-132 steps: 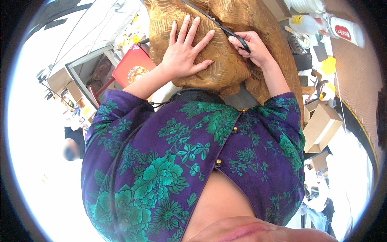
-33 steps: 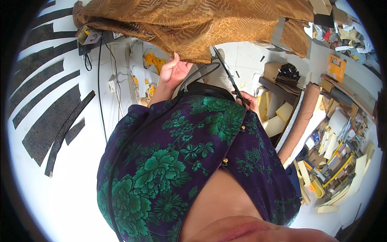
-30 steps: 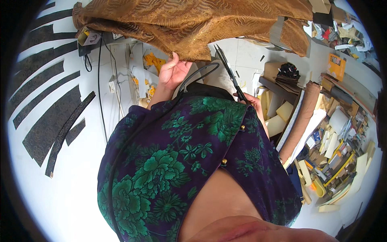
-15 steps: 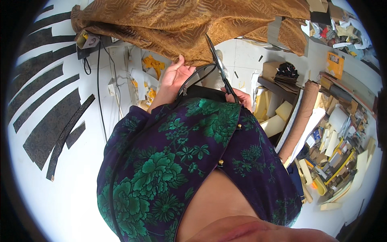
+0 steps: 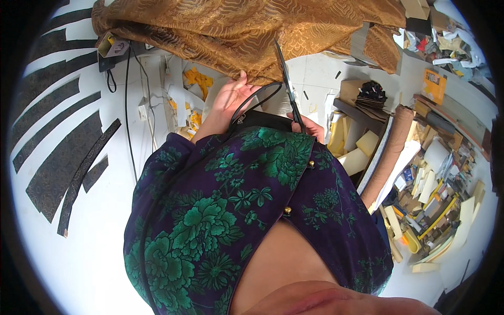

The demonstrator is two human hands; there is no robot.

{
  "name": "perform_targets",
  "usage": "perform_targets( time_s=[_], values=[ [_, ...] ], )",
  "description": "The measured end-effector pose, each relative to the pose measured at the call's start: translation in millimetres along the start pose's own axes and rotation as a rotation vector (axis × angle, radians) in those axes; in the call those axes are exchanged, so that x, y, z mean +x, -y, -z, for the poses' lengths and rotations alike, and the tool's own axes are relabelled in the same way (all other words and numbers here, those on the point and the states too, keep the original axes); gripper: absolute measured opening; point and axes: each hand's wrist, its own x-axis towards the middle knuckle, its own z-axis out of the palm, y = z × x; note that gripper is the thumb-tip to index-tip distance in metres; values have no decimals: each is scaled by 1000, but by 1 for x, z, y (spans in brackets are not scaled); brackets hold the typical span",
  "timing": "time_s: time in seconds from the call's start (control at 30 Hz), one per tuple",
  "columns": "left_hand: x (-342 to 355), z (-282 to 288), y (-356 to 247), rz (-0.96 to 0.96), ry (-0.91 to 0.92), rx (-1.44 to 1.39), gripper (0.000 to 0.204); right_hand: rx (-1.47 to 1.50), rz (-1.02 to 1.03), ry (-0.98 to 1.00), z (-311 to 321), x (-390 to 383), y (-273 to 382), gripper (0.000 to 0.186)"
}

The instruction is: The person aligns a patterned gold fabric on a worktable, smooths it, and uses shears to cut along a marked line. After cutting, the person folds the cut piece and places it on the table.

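Note:
A large golden-brown patterned cloth (image 5: 220, 37) spreads across the top of the view, its near edge hanging toward me. My left hand (image 5: 233, 97) is at that edge, palm up, with the thumb against the cloth and the fingers partly hidden beneath it. In my right hand (image 5: 311, 127) are long dark scissors (image 5: 289, 88), gripped by the handles close to my body. Their blades point away from me, and the tip lies over the cloth. Whether the blades are parted is hard to make out. A black bag (image 5: 262, 120) with a thin strap sits between my hands.
Dark patterned fabric strips (image 5: 68, 152) lie on the white surface at left, near a small box (image 5: 113, 48) and hanging black cables (image 5: 129, 115). At right stand a brown fabric roll (image 5: 391, 152), foam pieces (image 5: 353, 157) and a heap of scraps (image 5: 430, 184). Yellow scraps (image 5: 197, 81) lie beyond my left hand.
The scissors' tip has shifted slightly to the right over the cloth and the blades stand a little steeper. My left hand has moved slightly right along the cloth's edge.

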Motion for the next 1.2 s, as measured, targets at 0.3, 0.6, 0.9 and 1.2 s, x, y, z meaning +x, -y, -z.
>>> perform_targets(
  time_s=[0.3,0.6,0.9,1.2],
  values=[
    [-5,-10,1,21,-56,20,23,-50,-46,-108,-13,-5,9,32],
    [-9,-10,2,49,62,121,32,-6,-44,-100,-17,-5,18,29],
    [10,18,2,73,151,216,35,39,-82,-136,-34,15,29,26],
    [-3,2,1,101,109,176,35,17,-112,-157,-38,15,32,28]
  ],
)
